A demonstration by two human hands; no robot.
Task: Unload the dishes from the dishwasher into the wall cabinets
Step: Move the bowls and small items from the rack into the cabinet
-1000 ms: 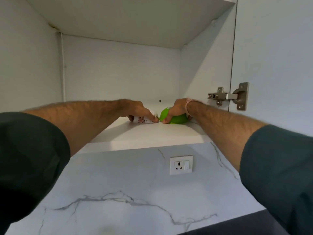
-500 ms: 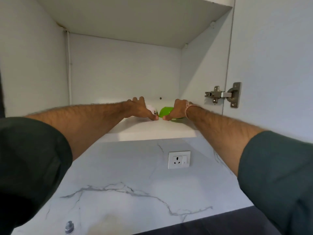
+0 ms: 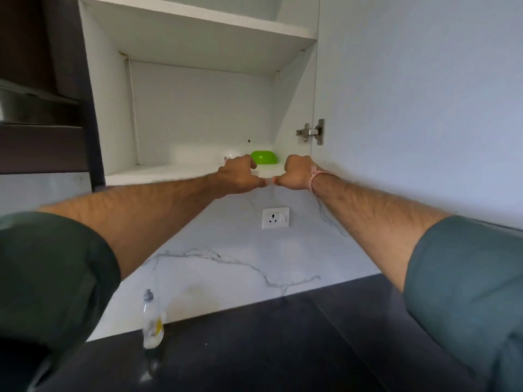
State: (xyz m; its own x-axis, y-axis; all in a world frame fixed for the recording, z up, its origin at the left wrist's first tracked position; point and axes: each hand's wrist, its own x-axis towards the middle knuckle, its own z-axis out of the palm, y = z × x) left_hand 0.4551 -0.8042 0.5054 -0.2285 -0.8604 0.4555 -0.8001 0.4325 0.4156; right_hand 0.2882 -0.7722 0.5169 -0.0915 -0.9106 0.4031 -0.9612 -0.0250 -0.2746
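Note:
A green bowl (image 3: pixel 263 157) stands on the bottom shelf (image 3: pixel 158 174) of the open white wall cabinet, toward the right rear. Just left of it a small white cup with a floral print (image 3: pixel 228 158) peeks out behind my left hand (image 3: pixel 237 176). That hand hovers at the shelf's front edge, fingers loosely curled, holding nothing. My right hand (image 3: pixel 294 174) is beside it at the same edge, also empty with fingers curled inward. Both hands are apart from the bowl and the cup.
The cabinet door (image 3: pixel 418 108) stands open on the right with a metal hinge (image 3: pixel 311 132). An upper shelf (image 3: pixel 198 17) spans the cabinet. Below are a marble backsplash with a socket (image 3: pixel 275 217), a dark countertop (image 3: pixel 254 349) and a small clear bottle (image 3: pixel 152 321).
Both hands let go of the cup and the green bowl and pulled back to the shelf's front edge. The camera has drawn back and lowered, showing the countertop and bottle.

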